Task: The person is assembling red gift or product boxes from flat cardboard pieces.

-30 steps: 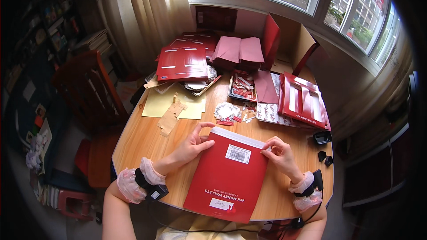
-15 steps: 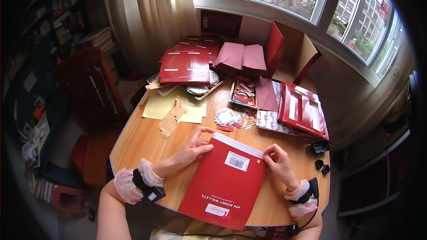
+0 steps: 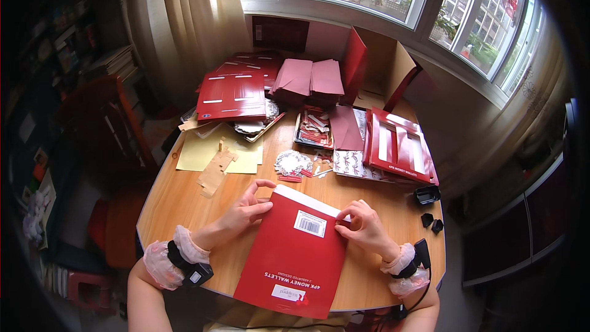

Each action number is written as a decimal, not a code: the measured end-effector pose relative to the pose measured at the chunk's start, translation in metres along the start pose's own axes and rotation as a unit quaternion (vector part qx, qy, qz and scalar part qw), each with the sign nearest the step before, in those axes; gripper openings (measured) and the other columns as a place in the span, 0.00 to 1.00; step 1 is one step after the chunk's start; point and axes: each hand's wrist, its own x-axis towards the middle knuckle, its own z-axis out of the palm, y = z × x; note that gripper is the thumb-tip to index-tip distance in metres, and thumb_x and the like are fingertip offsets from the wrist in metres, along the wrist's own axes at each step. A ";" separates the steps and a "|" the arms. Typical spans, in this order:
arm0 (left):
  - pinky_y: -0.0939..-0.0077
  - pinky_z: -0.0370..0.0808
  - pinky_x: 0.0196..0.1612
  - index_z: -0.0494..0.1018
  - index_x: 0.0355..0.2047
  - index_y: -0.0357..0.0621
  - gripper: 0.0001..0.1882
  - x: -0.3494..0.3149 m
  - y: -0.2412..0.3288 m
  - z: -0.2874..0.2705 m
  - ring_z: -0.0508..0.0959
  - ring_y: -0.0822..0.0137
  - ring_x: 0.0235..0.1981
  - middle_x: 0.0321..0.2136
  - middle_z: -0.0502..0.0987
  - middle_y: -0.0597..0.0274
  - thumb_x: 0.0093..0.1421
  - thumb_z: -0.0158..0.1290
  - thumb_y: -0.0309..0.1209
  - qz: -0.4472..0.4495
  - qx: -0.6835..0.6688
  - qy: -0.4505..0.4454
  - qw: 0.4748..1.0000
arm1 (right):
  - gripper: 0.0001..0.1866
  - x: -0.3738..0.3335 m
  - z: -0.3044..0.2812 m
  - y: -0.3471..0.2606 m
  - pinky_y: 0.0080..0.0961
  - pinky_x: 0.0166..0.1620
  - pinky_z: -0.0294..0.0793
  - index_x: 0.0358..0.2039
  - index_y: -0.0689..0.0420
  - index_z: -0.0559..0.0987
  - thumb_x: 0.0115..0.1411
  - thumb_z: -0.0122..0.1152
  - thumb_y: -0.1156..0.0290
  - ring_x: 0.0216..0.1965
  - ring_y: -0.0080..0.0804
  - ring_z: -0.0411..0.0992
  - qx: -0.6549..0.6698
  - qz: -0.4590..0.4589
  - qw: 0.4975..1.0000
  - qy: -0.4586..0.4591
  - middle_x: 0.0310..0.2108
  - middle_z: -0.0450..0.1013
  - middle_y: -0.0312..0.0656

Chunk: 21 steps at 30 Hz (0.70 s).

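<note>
A flat red card packet (image 3: pixel 292 252) with a white top edge and a white barcode label (image 3: pixel 310 224) lies tilted in front of me, its lower end over the table's near edge. My left hand (image 3: pixel 249 206) grips its upper left edge, thumb on the face and index finger stretched out beyond the top. At the upper right corner, my right hand (image 3: pixel 365 227) has thumb and index finger pinched together against the packet's face. The fingertips hide whatever is between them. Each wrist has a pale frilled cuff and a black strapped device.
Red printed card sheets (image 3: pixel 232 95), pink paper stacks (image 3: pixel 307 78) and an open red box (image 3: pixel 381 64) stand at the back. Red window-cut packs (image 3: pixel 401 146) lie right, by black plastic pieces (image 3: pixel 427 195). Yellow paper (image 3: pixel 196 150) and a tray of scraps (image 3: pixel 314 128) lie beyond my hands.
My right fingers have moved from the packet's right edge inward onto its face, covering a small tan square that showed there. The whole view has shifted slightly; the left hand keeps its grip.
</note>
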 end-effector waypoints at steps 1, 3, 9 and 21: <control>0.72 0.74 0.50 0.53 0.59 0.51 0.22 0.000 -0.001 -0.001 0.79 0.69 0.47 0.47 0.79 0.55 0.69 0.47 0.28 0.000 0.000 -0.002 1.000 | 0.09 0.001 0.000 0.001 0.29 0.37 0.70 0.32 0.57 0.78 0.51 0.69 0.73 0.35 0.35 0.67 -0.014 -0.032 0.999 0.000 0.30 0.72 0.39; 0.74 0.74 0.49 0.54 0.60 0.52 0.22 0.001 -0.002 -0.003 0.79 0.69 0.47 0.47 0.78 0.55 0.69 0.47 0.28 0.002 -0.003 -0.011 1.000 | 0.08 0.000 -0.001 0.001 0.29 0.37 0.70 0.31 0.57 0.78 0.51 0.68 0.74 0.34 0.35 0.68 -0.015 -0.025 1.000 -0.002 0.30 0.72 0.39; 0.74 0.75 0.47 0.54 0.60 0.51 0.21 0.002 -0.001 0.002 0.79 0.69 0.47 0.48 0.78 0.54 0.69 0.47 0.27 0.001 -0.012 -0.034 0.999 | 0.06 -0.004 0.001 0.008 0.31 0.34 0.69 0.28 0.58 0.75 0.50 0.62 0.82 0.30 0.37 0.69 -0.163 -0.007 0.975 0.150 0.29 0.72 0.40; 0.77 0.75 0.49 0.54 0.60 0.50 0.22 0.002 0.001 0.001 0.79 0.71 0.46 0.49 0.77 0.55 0.70 0.47 0.29 0.015 -0.013 -0.022 1.000 | 0.12 0.002 -0.006 -0.012 0.26 0.40 0.73 0.35 0.60 0.79 0.49 0.69 0.81 0.35 0.33 0.74 0.041 -0.010 0.998 0.047 0.35 0.76 0.42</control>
